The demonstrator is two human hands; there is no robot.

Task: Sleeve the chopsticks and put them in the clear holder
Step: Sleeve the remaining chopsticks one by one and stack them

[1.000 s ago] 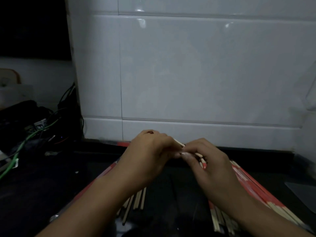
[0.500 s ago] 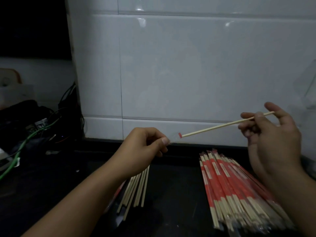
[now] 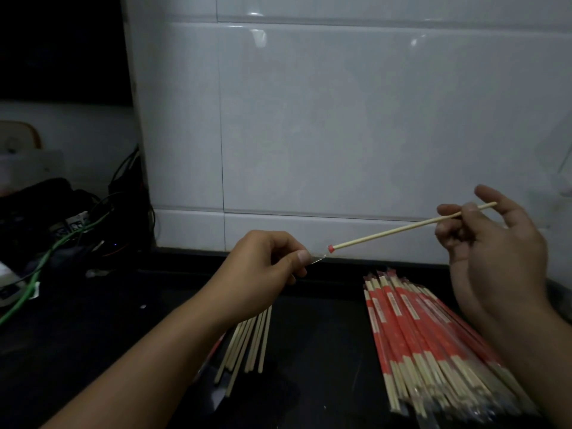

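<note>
Left hand: the left hand (image 3: 263, 267) pinched the clear sleeve (image 3: 315, 259) with thumb and curled fingers.
Right hand: the right hand (image 3: 495, 252) pinched the chopstick (image 3: 402, 228) near its far end, other fingers loose.
Chopstick: its red tip sat just at the sleeve's mouth, above the desk (image 3: 322, 335).
Sleeved pile: the sleeved pile (image 3: 433, 342) lay under the right hand.
Bare sticks: the bare sticks (image 3: 247, 342) lay under the left hand.
Tip: he or she should probably keep the stick straight with the sleeve and push slowly.
Holder: not clearly seen.
</note>
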